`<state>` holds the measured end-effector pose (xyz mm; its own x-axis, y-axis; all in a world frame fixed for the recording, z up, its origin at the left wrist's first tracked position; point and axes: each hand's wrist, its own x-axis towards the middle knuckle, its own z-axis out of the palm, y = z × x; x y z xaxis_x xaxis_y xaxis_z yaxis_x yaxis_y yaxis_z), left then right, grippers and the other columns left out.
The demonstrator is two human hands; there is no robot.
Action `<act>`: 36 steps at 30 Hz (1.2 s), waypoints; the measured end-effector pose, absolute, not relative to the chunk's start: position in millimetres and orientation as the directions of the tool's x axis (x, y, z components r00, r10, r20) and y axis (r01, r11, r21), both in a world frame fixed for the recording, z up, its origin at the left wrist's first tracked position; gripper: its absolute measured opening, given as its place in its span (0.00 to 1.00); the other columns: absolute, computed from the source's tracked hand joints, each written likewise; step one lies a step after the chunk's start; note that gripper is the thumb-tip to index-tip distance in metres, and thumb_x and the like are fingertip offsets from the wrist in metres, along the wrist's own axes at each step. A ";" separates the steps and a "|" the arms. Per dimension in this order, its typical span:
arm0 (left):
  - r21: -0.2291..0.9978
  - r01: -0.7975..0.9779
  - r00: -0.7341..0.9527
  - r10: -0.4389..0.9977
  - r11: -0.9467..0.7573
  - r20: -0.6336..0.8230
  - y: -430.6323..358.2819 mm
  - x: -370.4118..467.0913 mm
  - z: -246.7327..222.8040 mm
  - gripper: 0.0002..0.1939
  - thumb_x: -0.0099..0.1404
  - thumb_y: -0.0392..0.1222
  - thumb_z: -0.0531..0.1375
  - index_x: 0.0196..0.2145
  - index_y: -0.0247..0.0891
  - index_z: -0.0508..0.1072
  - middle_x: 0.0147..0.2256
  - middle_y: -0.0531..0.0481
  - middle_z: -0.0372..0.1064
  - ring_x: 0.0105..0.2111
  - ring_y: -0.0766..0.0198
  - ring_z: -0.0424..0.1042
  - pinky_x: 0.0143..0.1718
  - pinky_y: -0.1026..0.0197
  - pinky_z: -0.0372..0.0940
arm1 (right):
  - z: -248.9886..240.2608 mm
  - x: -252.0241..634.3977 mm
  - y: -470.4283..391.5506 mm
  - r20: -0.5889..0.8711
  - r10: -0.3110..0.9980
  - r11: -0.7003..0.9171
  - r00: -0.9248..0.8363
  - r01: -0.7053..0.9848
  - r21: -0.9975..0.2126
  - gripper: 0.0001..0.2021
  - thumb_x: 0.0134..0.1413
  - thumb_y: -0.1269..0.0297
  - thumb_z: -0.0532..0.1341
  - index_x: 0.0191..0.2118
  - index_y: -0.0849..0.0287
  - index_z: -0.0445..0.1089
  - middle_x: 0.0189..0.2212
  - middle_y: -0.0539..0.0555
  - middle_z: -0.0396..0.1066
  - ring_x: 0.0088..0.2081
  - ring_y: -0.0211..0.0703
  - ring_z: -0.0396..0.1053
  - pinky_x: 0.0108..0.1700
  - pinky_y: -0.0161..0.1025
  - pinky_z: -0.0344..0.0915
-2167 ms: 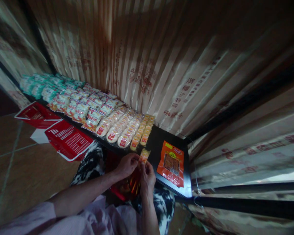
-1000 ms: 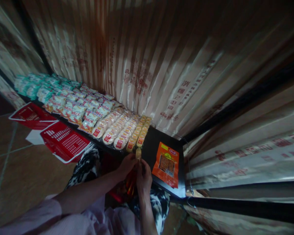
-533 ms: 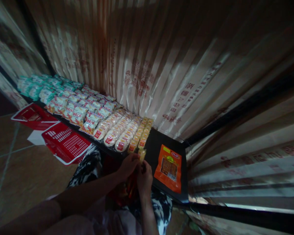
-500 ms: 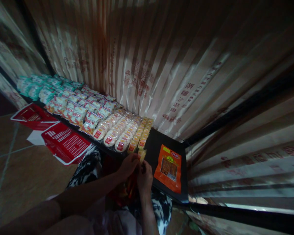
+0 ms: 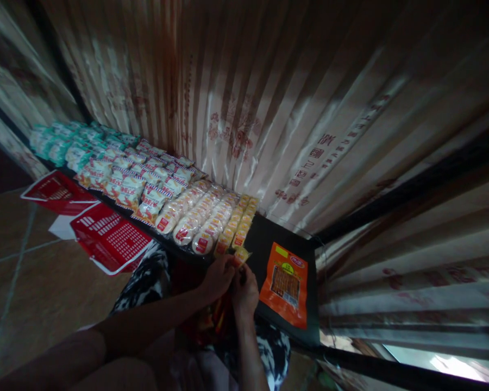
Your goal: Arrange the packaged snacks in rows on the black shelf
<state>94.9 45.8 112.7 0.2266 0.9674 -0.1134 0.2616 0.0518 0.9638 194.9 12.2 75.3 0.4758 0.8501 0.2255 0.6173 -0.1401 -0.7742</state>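
Observation:
Between my two hands is a small yellow snack packet [image 5: 241, 256], held at the front edge of the black shelf [image 5: 264, 231]. My left hand [image 5: 219, 278] pinches its left side, and my right hand [image 5: 245, 288] grips it from below on the right. Just beyond my fingers lie two rows of similar yellow packets [image 5: 241, 233]. Left of them run rows of round white crackers in clear wrap [image 5: 204, 243]. An orange pouch [image 5: 285, 285] with a picture of brown food lies flat to the right of my right hand.
White snack bags [image 5: 124, 187] and teal packets [image 5: 79, 156] fill the shelf's left part. Red and white printed boxes or baskets [image 5: 110, 239] are below its front edge. A pleated printed curtain [image 5: 236, 125] hangs behind, and a dark bar [image 5: 391, 184] crosses at right.
Both hands have shifted slightly right with the yellow packet, which now tilts more to the right. The camera view has also moved a little. The laid-out snacks look the same.

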 end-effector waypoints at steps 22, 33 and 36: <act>0.806 0.391 0.372 0.877 -0.444 0.303 38.8 97.9 97.6 0.23 0.65 0.36 0.45 0.57 0.33 0.56 0.59 0.38 0.54 0.60 0.56 0.52 0.60 0.47 0.52 | 76.4 208.6 44.8 0.183 0.884 -0.154 0.430 0.639 -0.753 0.24 0.51 0.51 0.50 0.45 0.64 0.70 0.36 0.61 0.71 0.35 0.46 0.68 0.36 0.39 0.63; 0.251 0.656 0.591 0.692 -0.711 0.415 58.9 72.1 89.5 0.22 0.63 0.35 0.48 0.55 0.32 0.62 0.62 0.45 0.49 0.64 0.53 0.37 0.61 0.45 0.45 | 76.0 206.7 53.4 0.266 0.871 -0.091 0.414 0.667 -0.739 0.24 0.54 0.50 0.48 0.42 0.64 0.70 0.33 0.60 0.71 0.34 0.45 0.68 0.37 0.40 0.64; 0.148 0.655 0.630 0.644 -0.741 0.434 66.1 71.3 83.3 0.21 0.65 0.38 0.47 0.55 0.32 0.62 0.61 0.46 0.50 0.64 0.54 0.36 0.62 0.47 0.42 | 76.2 206.8 55.6 0.269 0.869 -0.093 0.416 0.671 -0.736 0.24 0.55 0.49 0.48 0.42 0.65 0.70 0.34 0.61 0.71 0.35 0.45 0.68 0.37 0.40 0.64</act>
